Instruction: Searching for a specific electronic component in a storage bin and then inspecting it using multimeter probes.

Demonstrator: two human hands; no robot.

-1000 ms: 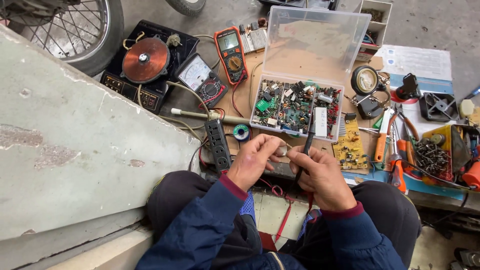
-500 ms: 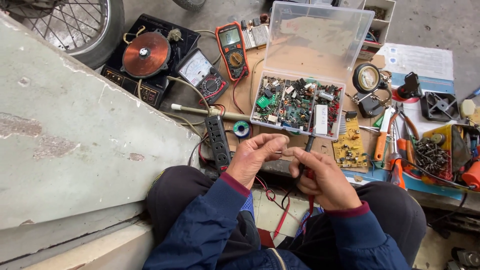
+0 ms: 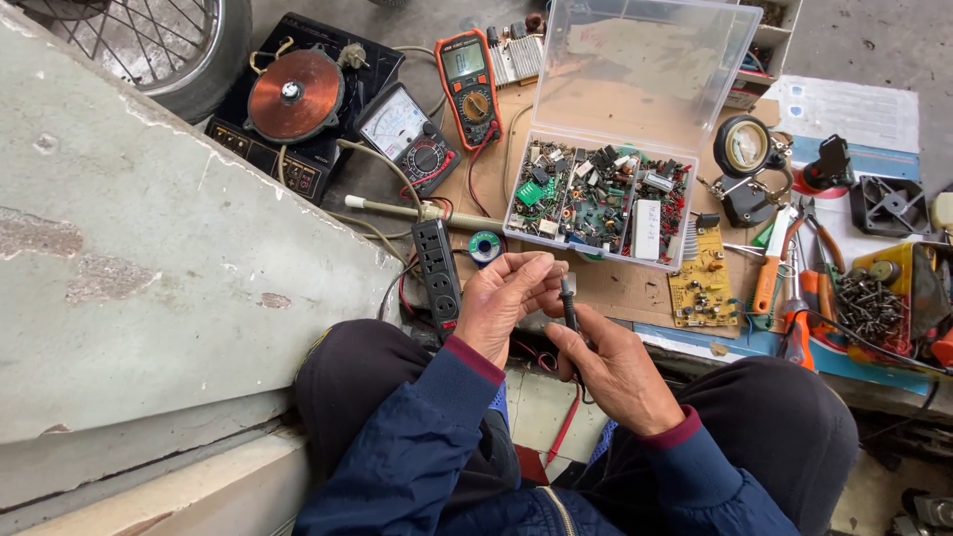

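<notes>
My right hand (image 3: 613, 365) grips a black test probe (image 3: 568, 296) upright, and a red lead (image 3: 569, 422) hangs down between my knees. My left hand (image 3: 506, 298) pinches a small part against the probe's tip; the part is too small to make out. Both hands hover just in front of an open clear plastic parts box (image 3: 601, 199) filled with several small electronic components. An orange digital multimeter (image 3: 471, 81) lies beyond, with a black analogue meter (image 3: 409, 137) to its left.
A black power strip (image 3: 438, 274) lies left of my hands, beside a solder spool (image 3: 484, 246). A yellow circuit board (image 3: 703, 284), pliers (image 3: 774, 268), a tray of screws (image 3: 869, 306) and a fan (image 3: 889, 205) sit right. An induction cooker with a copper coil (image 3: 295, 95) and a wheel (image 3: 159, 40) are far left.
Both hands drew a little closer together and nearer my lap. The probe in my right hand turned more upright, and my left fingers closed onto its tip.
</notes>
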